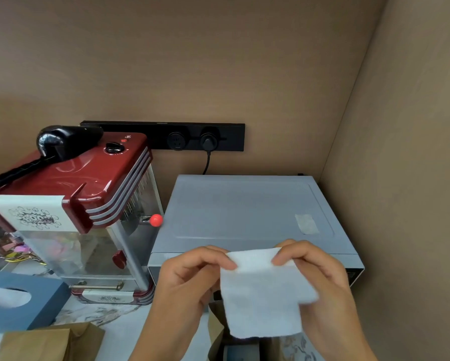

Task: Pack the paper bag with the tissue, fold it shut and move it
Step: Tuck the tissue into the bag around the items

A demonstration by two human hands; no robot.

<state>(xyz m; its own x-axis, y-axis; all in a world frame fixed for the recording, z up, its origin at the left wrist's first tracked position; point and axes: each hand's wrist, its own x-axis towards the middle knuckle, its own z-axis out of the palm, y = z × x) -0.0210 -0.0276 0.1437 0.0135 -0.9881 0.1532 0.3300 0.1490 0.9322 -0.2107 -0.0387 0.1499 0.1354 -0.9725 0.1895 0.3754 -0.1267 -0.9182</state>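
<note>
A white tissue (263, 300) hangs folded in front of me, held by its top edge. My left hand (190, 277) pinches its upper left corner and my right hand (320, 277) pinches its upper right corner. Directly below the tissue stands an open brown paper bag (217, 332), mostly hidden behind the tissue and my hands. A second brown paper bag (52, 342) lies at the lower left on the marbled counter (119, 332).
A blue tissue box (33, 306) sits at the left with a tissue poking out. A red popcorn machine (83, 204) stands behind it, a grey microwave (244, 212) to its right. A black socket strip (164, 136) runs along the brown wall.
</note>
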